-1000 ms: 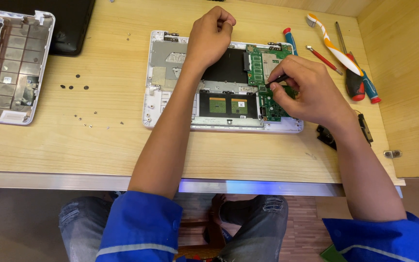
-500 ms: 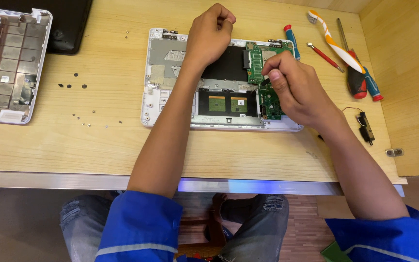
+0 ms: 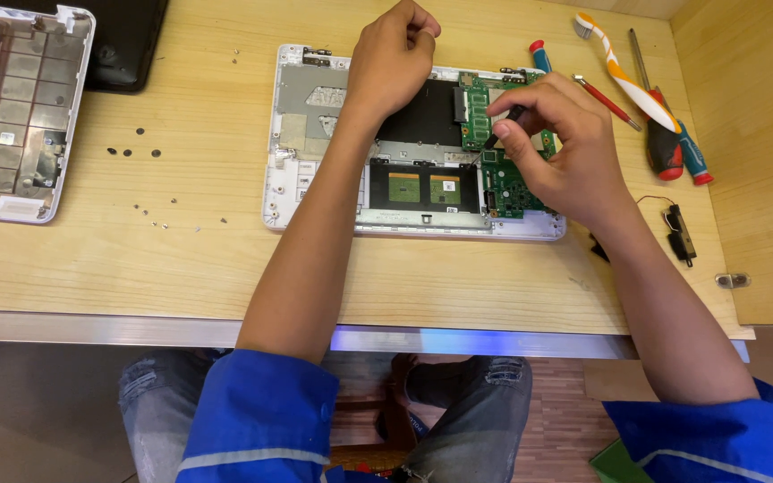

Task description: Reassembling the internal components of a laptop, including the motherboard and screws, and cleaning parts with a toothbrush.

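Right hand: the right hand pinches a thin dark screwdriver between thumb and fingers, closed tight on its shaft; the tip points down and left onto the green circuit board.
Left hand: the left hand is curled into a loose fist, closed on nothing that can be seen, and rests on the upper middle of the opened laptop base, its forearm lying across the case toward the tabletop's near edge.
Laptop base: white, lying flat in the middle of the wooden tabletop, insides up; a dark panel sits under the left hand, and a black touchpad module with two small green squares lies near the front edge.
Circuit board: it fills the right part of the case, partly hidden by the right hand.
Tools: just right of the case lie a red-capped blue pen-like tool, a slim red screwdriver, a white and orange toothbrush and a thicker screwdriver with a red, black and teal handle.
Small part: a black speaker piece with thin wires lies beside the right forearm.
Loose screws: a scatter of small screws lies left of the case.
Second shell: another white laptop shell rests at the left edge, next to a black device.
Clothing: blue sleeves with pale stripes and grey jeans show below the tabletop.
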